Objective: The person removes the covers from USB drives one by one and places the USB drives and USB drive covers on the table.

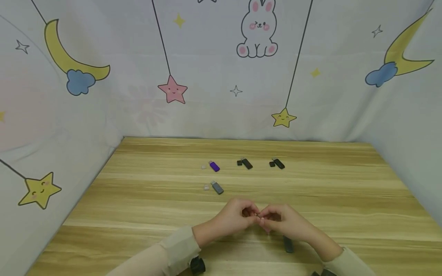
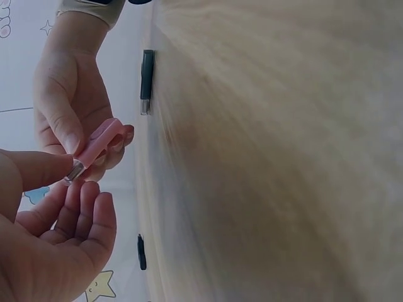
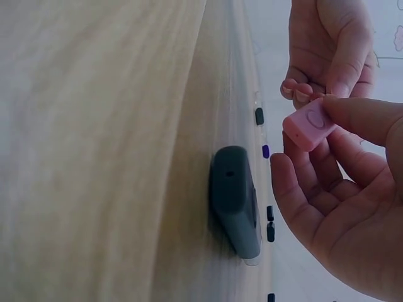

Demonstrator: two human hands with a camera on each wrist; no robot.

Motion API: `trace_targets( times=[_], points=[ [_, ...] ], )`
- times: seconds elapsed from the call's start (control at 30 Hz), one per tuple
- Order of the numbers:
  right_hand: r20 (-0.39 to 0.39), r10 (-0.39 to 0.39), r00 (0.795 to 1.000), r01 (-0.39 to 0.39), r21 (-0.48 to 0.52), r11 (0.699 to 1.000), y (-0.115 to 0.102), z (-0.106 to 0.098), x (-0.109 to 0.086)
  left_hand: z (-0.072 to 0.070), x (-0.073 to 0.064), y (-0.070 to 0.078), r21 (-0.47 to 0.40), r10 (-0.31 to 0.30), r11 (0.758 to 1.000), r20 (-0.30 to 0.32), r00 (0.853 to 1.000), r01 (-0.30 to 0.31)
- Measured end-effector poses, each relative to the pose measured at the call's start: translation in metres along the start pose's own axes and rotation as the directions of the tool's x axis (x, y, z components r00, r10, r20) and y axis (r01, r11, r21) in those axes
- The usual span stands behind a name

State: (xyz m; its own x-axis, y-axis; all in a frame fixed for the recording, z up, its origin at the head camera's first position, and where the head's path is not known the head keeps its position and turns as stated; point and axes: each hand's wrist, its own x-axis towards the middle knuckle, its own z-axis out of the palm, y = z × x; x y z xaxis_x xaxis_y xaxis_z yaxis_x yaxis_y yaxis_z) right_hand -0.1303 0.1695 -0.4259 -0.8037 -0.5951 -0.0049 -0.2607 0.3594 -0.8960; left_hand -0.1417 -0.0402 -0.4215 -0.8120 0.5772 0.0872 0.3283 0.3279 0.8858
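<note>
In front of me both hands meet over the table at a pink USB stick (image 2: 101,139). My right hand (image 1: 290,222) pinches its pink body (image 3: 308,124) between thumb and fingers. Thumb and finger of my left hand (image 1: 236,217) pinch the clear cap end (image 2: 73,171), over the metal plug. Whether the cap is fully seated cannot be made out. Close below the right hand, a dark grey USB stick (image 3: 234,195) lies on the table, with a clear cap on its end.
Farther back on the wooden table (image 1: 155,214) lie a grey USB stick (image 1: 217,188), a purple one (image 1: 214,166) and two black ones (image 1: 246,163), (image 1: 278,163), each with its cap beside it. A printed cloth (image 1: 214,115) hangs behind and at both sides.
</note>
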Motion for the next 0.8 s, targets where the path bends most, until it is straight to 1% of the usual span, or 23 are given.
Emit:
trace_targets(
  times=[0.2,0.3,0.43,0.57,0.7,0.8],
  points=[
    [-0.010,0.007,1.000,-0.007,0.000,1.000,-0.0030,0.0005,-0.0010,0.0003,-0.0012,-0.0009,-0.007,-0.001,1.000,0.003,1.000,0.001],
    [-0.012,-0.013,1.000,0.013,-0.022,1.000,-0.0044,0.0007,-0.0015,0.0004,-0.0017,-0.0004,-0.010,-0.003,1.000,0.005,1.000,0.003],
    [-0.018,-0.084,0.996,0.082,-0.088,0.993,-0.0040,0.0012,-0.0017,-0.0005,-0.0028,0.0011,-0.024,-0.008,1.000,0.012,1.000,0.009],
    [-0.011,-0.177,0.984,0.174,-0.133,0.976,-0.0014,0.0015,-0.0016,-0.0016,-0.0037,0.0016,-0.036,0.001,0.999,0.030,1.000,0.000],
    [0.017,-0.252,0.968,0.252,-0.119,0.960,0.0008,0.0005,-0.0022,-0.0019,-0.0043,-0.0002,-0.048,0.013,0.999,0.050,0.999,-0.011],
    [0.039,-0.278,0.960,0.280,-0.103,0.954,0.0014,-0.0003,-0.0026,-0.0016,-0.0043,-0.0020,-0.056,0.014,0.998,0.064,0.998,-0.010]
  ],
)
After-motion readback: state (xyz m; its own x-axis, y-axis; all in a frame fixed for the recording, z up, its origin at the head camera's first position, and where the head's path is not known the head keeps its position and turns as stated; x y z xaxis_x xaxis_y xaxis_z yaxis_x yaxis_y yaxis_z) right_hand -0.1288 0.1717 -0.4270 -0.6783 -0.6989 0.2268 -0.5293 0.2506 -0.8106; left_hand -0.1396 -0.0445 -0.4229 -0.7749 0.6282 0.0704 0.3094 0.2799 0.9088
